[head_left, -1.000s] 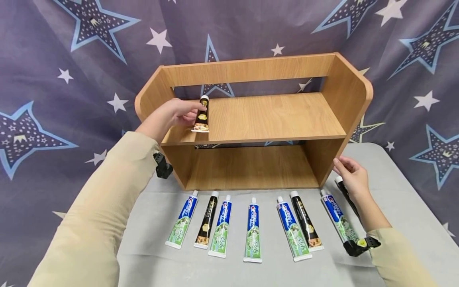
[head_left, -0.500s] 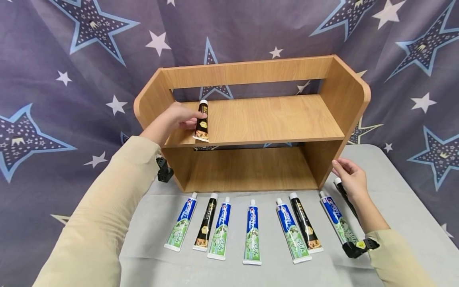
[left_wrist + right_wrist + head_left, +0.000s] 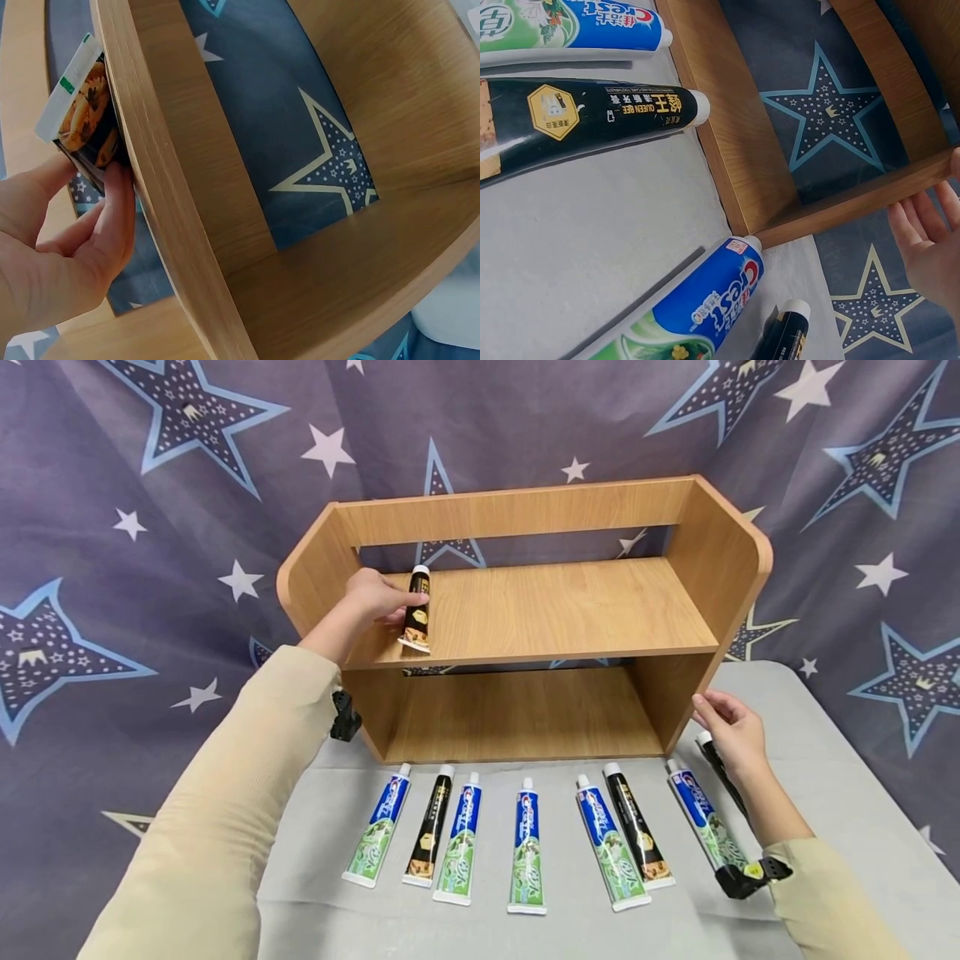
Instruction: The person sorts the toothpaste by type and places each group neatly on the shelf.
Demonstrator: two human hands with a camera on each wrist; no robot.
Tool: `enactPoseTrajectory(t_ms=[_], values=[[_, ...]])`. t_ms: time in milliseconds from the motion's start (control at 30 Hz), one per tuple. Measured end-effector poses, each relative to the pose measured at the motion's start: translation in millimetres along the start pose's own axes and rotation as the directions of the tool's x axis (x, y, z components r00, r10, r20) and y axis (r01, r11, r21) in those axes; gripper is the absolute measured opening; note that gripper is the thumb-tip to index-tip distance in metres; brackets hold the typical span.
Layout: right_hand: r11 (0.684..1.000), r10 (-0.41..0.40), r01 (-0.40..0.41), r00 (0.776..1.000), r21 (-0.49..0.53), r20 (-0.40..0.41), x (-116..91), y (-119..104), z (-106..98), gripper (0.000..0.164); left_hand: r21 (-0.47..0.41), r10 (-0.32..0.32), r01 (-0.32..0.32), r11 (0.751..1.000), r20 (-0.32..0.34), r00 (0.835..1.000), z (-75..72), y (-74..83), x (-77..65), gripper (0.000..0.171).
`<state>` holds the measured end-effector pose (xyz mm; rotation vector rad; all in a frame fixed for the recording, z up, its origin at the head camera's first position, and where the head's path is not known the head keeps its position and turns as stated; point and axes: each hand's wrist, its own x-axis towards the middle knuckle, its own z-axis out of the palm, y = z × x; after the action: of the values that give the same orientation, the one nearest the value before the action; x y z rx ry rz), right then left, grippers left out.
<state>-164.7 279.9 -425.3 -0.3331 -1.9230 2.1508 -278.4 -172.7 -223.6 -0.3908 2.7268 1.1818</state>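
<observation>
A two-tier wooden shelf [image 3: 570, 610] stands at the back of the table. Over the left part of its upper board, my left hand [image 3: 373, 596] grips a black toothpaste tube [image 3: 417, 617] between thumb and fingers, white cap pointing to the back. In the left wrist view, the tube's flat crimped end [image 3: 69, 86] shows right at the board's front edge. My right hand [image 3: 738, 735] holds the front edge of the shelf's right side panel [image 3: 855, 195], fingers on its outer face. Beneath that hand lie a black toothpaste tube [image 3: 784, 330] and a blue-green one [image 3: 712, 296].
Along the shelf's front, several blue-green toothpaste tubes [image 3: 527, 852] and black ones [image 3: 430, 831] lie on the grey-covered table [image 3: 360, 927], caps toward the shelf. A star-patterned curtain [image 3: 510, 410] hangs close behind. The lower compartment [image 3: 517, 714] opens to the front.
My left hand has brought the black toothpaste tube down toward the upper board and slightly left. The right hand keeps its place on the side panel.
</observation>
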Motion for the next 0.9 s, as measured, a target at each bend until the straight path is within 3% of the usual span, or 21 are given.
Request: enactPoseTrajectory(t_ms=[267, 633, 900], values=[[1.000, -0.007, 0.007, 1.000, -0.005, 0.010, 2.1, 0.7, 0.7, 0.011, 0.019, -0.004, 0.004, 1.000, 0.025, 1.000, -4.9, 0.1, -1.1, 0.057], [1.000, -0.006, 0.006, 1.000, -0.009, 0.020, -0.2, -1.1, 0.6, 0.010, -0.082, -0.016, 0.021, 0.996, 0.059, 0.998, -11.1, -4.9, -1.9, 0.056], [1.000, -0.005, 0.005, 1.000, -0.001, 0.021, -1.2, -0.9, 0.2, 0.010, -0.047, 0.061, -0.060, 0.997, 0.022, 0.998, -17.4, -11.5, -8.6, 0.047]])
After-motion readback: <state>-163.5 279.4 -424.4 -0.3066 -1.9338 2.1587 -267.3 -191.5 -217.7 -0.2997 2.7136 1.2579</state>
